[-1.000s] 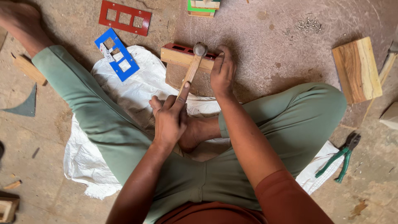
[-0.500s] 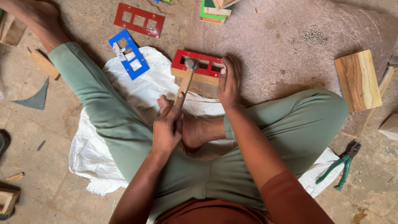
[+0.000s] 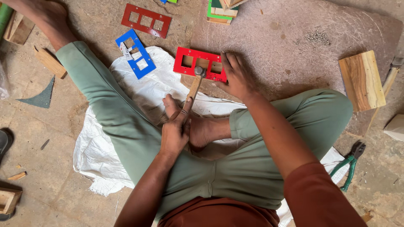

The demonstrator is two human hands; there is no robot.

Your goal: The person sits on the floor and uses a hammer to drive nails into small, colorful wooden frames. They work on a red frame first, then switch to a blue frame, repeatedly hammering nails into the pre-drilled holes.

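Soft, even daylight; sharp throughout.

No glare or blown highlights anywhere. Only faint, diffuse shadows, pooled under the green trouser legs (image 3: 105, 109) and beneath the right hand (image 3: 237, 75). Slight motion softness on the hammer (image 3: 194, 84) head. Mild wide-angle stretch toward the corners. Matte, dusty floor (image 3: 273, 38), evenly lit, fine grain still legible.

Left hand (image 3: 174, 134) grips a wooden-handled hammer (image 3: 194, 86) — its head rests on a bright red 3-window frame (image 3: 198, 64), which the right hand (image 3: 237, 77) presses down — person seated cross-legged on white sacking (image 3: 139, 90).
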